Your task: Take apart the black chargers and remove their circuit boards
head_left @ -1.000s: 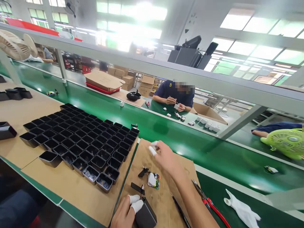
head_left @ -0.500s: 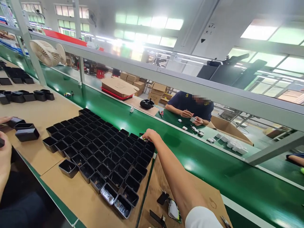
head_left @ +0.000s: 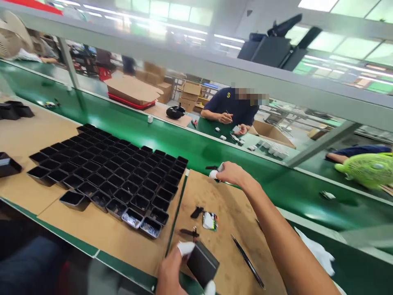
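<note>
1. Case, black, sits in the left hand, gripped between white-capped fingers on either side; whether it also rests on the cardboard I cannot tell.
2. Flap, thin and black, stands out at the far end of the case, just beyond the left fingertips.
3. Right hand, ahead of the left and to its right, pinches a small part at the cardboard's far edge; the fingers hide most of it, but a black strip juts out leftward.
4. Board, with a white block on it, lies between the two hands.
5. Tweezers lie right of the left hand, on the near side of the right.
6. Cups, black and packed in rows, spread to the left of both hands.
7. Belt, green, runs beyond the hands.
8. Across it, a co-worker holds a white piece.
9. Cloth, white, lies right of the right forearm.
</note>
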### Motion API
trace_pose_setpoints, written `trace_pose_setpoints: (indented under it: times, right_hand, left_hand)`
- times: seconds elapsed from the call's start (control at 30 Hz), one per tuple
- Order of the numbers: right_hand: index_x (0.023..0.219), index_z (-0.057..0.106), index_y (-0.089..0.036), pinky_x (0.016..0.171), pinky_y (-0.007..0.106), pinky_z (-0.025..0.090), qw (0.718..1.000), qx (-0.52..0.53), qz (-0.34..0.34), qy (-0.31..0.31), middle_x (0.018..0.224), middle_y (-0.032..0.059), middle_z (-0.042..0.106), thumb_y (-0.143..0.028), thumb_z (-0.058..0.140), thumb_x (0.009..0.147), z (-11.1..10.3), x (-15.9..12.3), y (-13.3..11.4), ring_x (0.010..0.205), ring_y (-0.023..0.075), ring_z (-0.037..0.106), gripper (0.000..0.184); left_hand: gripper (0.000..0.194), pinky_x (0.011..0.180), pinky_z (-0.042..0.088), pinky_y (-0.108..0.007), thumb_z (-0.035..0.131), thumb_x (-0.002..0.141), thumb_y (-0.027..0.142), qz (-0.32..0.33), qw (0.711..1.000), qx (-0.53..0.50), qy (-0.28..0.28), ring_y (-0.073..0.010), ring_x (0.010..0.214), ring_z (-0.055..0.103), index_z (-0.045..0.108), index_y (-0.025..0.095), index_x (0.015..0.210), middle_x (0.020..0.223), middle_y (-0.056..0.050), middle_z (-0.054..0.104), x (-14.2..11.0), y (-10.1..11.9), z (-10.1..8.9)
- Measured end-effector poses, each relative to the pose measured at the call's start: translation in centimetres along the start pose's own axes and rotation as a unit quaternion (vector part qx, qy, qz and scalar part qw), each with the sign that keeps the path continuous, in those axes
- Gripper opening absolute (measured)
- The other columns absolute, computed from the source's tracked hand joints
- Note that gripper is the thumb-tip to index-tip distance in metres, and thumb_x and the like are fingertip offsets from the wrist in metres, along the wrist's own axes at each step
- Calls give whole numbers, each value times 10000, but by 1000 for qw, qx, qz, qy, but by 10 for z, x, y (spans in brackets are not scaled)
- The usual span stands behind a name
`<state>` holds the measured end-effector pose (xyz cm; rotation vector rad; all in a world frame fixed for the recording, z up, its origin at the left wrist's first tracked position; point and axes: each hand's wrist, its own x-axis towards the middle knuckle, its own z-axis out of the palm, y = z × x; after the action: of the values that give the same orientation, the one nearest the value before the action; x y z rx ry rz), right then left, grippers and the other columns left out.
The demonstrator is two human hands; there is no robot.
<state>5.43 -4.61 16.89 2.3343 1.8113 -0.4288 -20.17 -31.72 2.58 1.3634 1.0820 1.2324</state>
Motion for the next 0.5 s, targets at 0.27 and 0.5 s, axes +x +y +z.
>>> trace_pose_setpoints:
  times: [0.27,0.5]
  right_hand:
    - [1242,779,-156,956,412,629,993,64,-8,101,1186,123,838,-458,854,1004,113,-122,82,1083,302,807,392]
    - [1355,759,-217,1100,506,579,944,175,-53,275,1401,166,799,-614,726,1018,146,-157,87,1313,387,753,523]
  left_hand:
    - [715,937,704,-386,1086,631,512,-194,934,-300,29,-316,1029,851,753,174,1166,1144,-161,864,14,45,2]
    - [807,951,680,-374,1136,478,537,-233,927,-292,43,-320,1035,841,737,179,1080,1023,-107,849,5,69,15]
